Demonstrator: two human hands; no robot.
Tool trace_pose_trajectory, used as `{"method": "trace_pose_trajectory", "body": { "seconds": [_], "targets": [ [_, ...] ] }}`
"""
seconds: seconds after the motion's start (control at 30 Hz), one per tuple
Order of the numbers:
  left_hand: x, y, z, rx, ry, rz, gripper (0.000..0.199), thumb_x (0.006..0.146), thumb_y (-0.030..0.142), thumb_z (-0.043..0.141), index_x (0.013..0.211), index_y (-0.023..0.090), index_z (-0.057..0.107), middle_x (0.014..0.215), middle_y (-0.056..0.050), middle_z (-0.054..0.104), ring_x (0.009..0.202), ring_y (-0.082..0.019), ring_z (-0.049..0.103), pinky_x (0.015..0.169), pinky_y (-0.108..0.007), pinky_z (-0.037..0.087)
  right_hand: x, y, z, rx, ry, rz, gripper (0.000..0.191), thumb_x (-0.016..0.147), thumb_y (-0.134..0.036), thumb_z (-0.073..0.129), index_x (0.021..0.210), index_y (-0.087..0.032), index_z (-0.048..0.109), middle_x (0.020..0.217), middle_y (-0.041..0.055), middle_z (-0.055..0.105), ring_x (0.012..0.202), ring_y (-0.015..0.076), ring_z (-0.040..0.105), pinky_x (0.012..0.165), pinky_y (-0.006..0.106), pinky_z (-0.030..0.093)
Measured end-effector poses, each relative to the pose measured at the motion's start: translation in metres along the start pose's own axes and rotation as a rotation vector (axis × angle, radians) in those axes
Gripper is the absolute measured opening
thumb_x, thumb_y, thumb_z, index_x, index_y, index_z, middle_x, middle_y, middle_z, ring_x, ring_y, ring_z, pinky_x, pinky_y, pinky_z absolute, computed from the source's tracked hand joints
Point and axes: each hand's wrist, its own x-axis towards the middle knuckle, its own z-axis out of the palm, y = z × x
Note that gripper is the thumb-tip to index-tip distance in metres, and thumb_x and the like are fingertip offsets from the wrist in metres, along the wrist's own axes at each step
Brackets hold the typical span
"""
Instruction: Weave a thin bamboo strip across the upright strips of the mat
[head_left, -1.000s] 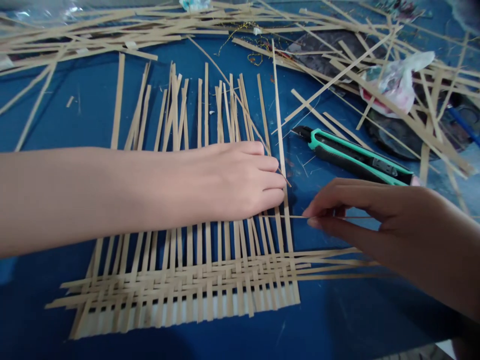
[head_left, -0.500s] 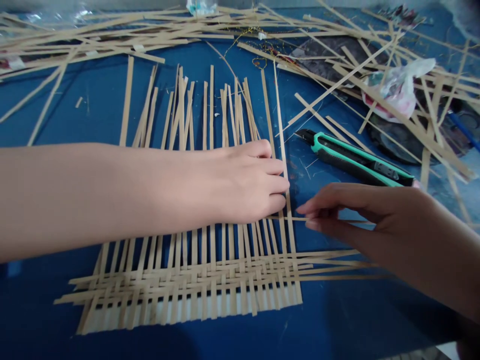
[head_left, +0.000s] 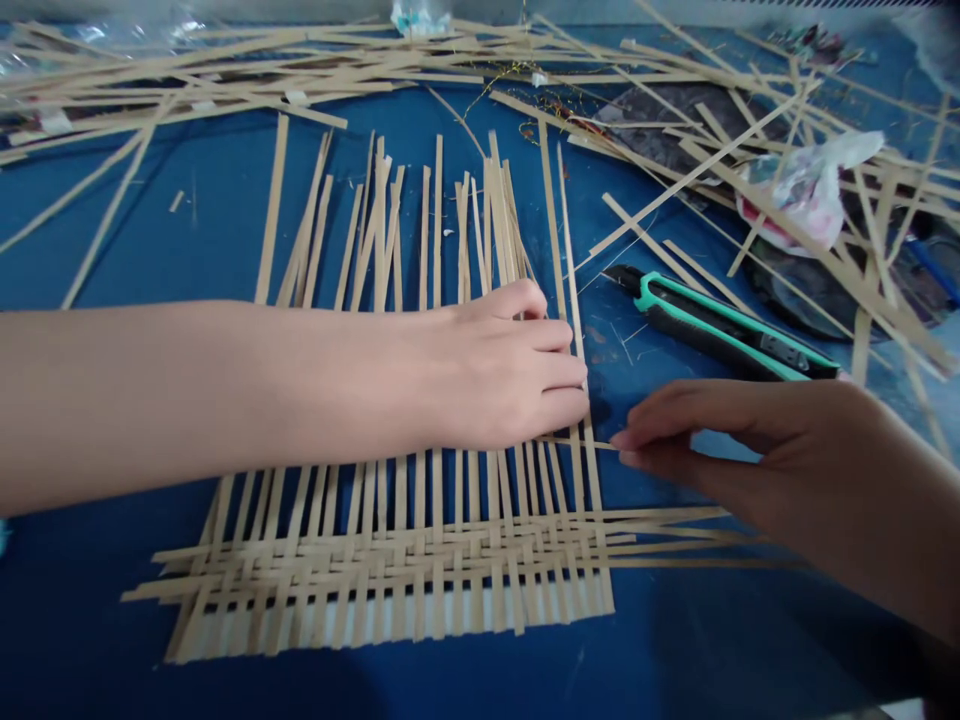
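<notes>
The blue table (head_left: 67,660) is carrying a messy spread of loose bamboo strips (head_left: 225,85) along its far side. The left hand (head_left: 499,375) is coming in from the left and resting on the upright strips (head_left: 390,235) of a half-woven bamboo mat (head_left: 382,575), open, fingers lightly curled, pressing down but gripping nothing. The mat is lying flat on the table in front of the person, with crosswise strips woven in along its near edge and the upright strips fanning out toward the far side, past the left hand. The right hand (head_left: 739,440) is just right of the left hand, mostly closed, thumb and index finger pinching the end of a thin bamboo strip (head_left: 577,443) that is running crosswise over the upright strips, just below the left hand. A green-and-black utility knife (head_left: 720,325) is lying near the right hand, not touching it. Farther right, a crumpled plastic bag (head_left: 814,190) is sitting among the loose strips.
</notes>
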Motion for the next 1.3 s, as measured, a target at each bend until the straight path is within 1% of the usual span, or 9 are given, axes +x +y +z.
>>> {"method": "trace_pose_trajectory", "body": {
  "seconds": [0.13, 0.27, 0.37, 0.43, 0.53, 0.63, 0.73, 1.07, 1.3],
  "targets": [
    [0.002, 0.001, -0.010, -0.128, -0.127, -0.054, 0.053, 0.097, 0.005, 0.015, 0.081, 0.019, 0.064, 0.079, 0.000, 0.066, 0.083, -0.016, 0.056, 0.089, -0.036, 0.034, 0.000, -0.003, 0.002, 0.000, -0.017, 0.071, 0.009, 0.069, -0.029, 0.065, 0.064, -0.033, 0.071, 0.065, -0.0064, 0.072, 0.058, 0.0182, 0.065, 0.047, 0.025, 0.049],
    [0.001, -0.002, -0.010, -0.161, -0.125, -0.051, 0.053, 0.096, 0.003, 0.016, 0.084, 0.019, 0.065, 0.079, 0.000, 0.065, 0.082, -0.016, 0.056, 0.089, -0.037, 0.033, 0.004, -0.005, 0.007, 0.047, -0.027, 0.025, 0.009, 0.070, -0.027, 0.066, 0.062, -0.030, 0.069, 0.065, -0.0066, 0.071, 0.060, 0.0167, 0.065, 0.054, 0.024, 0.050],
    [-0.001, -0.005, -0.007, -0.148, -0.060, -0.012, 0.050, 0.095, 0.003, 0.017, 0.082, 0.020, 0.063, 0.079, 0.000, 0.065, 0.079, -0.017, 0.057, 0.085, -0.038, 0.033, 0.004, -0.005, 0.009, 0.035, -0.038, -0.022, 0.007, 0.073, -0.026, 0.068, 0.067, -0.030, 0.067, 0.068, -0.0074, 0.070, 0.062, 0.0151, 0.064, 0.059, 0.024, 0.051],
    [-0.002, -0.008, -0.007, -0.150, -0.028, 0.020, 0.046, 0.095, 0.003, 0.021, 0.081, 0.021, 0.061, 0.078, 0.001, 0.065, 0.079, -0.017, 0.058, 0.084, -0.038, 0.032, 0.001, -0.002, 0.005, 0.018, -0.052, -0.036, 0.006, 0.073, -0.026, 0.069, 0.075, -0.031, 0.067, 0.070, -0.0077, 0.070, 0.064, 0.0151, 0.065, 0.058, 0.023, 0.051],
    [-0.003, -0.010, -0.012, -0.185, -0.099, 0.006, 0.039, 0.091, -0.001, 0.029, 0.086, 0.021, 0.061, 0.082, 0.002, 0.067, 0.086, -0.018, 0.059, 0.088, -0.040, 0.030, -0.003, 0.007, -0.006, -0.094, -0.081, -0.072, 0.013, 0.073, -0.028, 0.070, 0.084, -0.035, 0.066, 0.072, -0.0071, 0.070, 0.062, 0.0161, 0.065, 0.056, 0.025, 0.051],
    [-0.003, -0.012, -0.017, -0.231, -0.164, -0.008, 0.040, 0.089, -0.001, 0.029, 0.090, 0.022, 0.061, 0.086, 0.001, 0.069, 0.090, -0.019, 0.059, 0.089, -0.041, 0.031, -0.004, 0.017, -0.016, -0.273, -0.127, -0.132, 0.007, 0.078, -0.030, 0.065, 0.079, -0.037, 0.064, 0.070, -0.0071, 0.069, 0.052, 0.0158, 0.061, 0.048, 0.027, 0.046],
    [-0.004, -0.012, -0.019, -0.231, -0.175, -0.029, 0.044, 0.088, -0.001, 0.027, 0.088, 0.025, 0.062, 0.086, 0.001, 0.069, 0.092, -0.019, 0.059, 0.092, -0.042, 0.033, -0.002, 0.019, -0.019, -0.282, -0.159, -0.157, 0.012, 0.080, -0.027, 0.061, 0.077, -0.038, 0.064, 0.067, -0.0070, 0.069, 0.052, 0.0166, 0.061, 0.042, 0.027, 0.040],
    [-0.007, -0.014, -0.015, -0.249, -0.108, 0.011, 0.040, 0.089, -0.001, 0.029, 0.089, 0.022, 0.061, 0.082, 0.000, 0.066, 0.088, -0.020, 0.059, 0.087, -0.039, 0.034, 0.002, 0.007, -0.010, -0.156, -0.127, -0.142, 0.008, 0.082, -0.031, 0.062, 0.083, -0.039, 0.066, 0.079, -0.0082, 0.070, 0.067, 0.0150, 0.064, 0.063, 0.025, 0.050],
    [-0.012, -0.013, -0.028, -0.123, -0.065, 0.024, 0.039, 0.096, 0.003, 0.027, 0.086, 0.021, 0.059, 0.103, -0.003, 0.065, 0.100, -0.020, 0.058, 0.087, -0.038, 0.034, 0.003, 0.009, -0.010, -0.168, -0.103, -0.144, 0.011, 0.082, -0.038, 0.059, 0.077, -0.037, 0.068, 0.070, -0.0078, 0.068, 0.057, 0.0140, 0.065, 0.051, 0.022, 0.051]
  ]
}}
